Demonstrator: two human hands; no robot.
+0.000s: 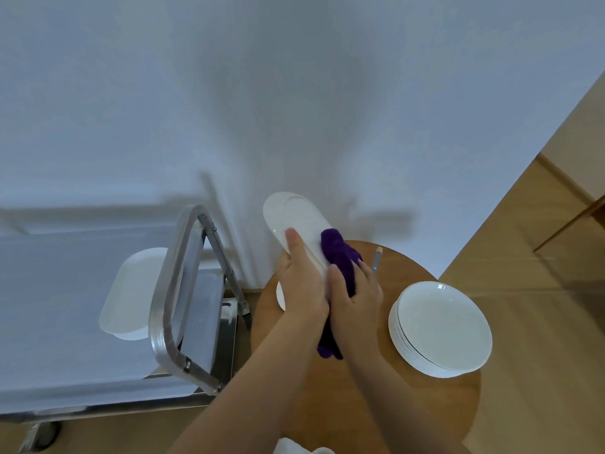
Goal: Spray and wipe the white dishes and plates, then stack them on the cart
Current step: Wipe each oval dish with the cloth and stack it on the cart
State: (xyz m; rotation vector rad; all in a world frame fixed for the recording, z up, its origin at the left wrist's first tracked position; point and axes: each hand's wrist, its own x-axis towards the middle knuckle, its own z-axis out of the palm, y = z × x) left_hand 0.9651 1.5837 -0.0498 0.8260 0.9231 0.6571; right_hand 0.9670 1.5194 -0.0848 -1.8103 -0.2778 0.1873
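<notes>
Head view, left hand (302, 283) grips dish (294, 217), right hand (355, 290) cloth (340, 253)

Single view: head-worn wide-angle camera, facing forward and steeply down, close above the round bench (360, 404) at lower right of frame. Cart (82, 322) fills lower left; wall occupies the upper half. Forearms enter from bottom edge.

dining service room, steel cart (183, 290), stacked plates (440, 329)
</notes>
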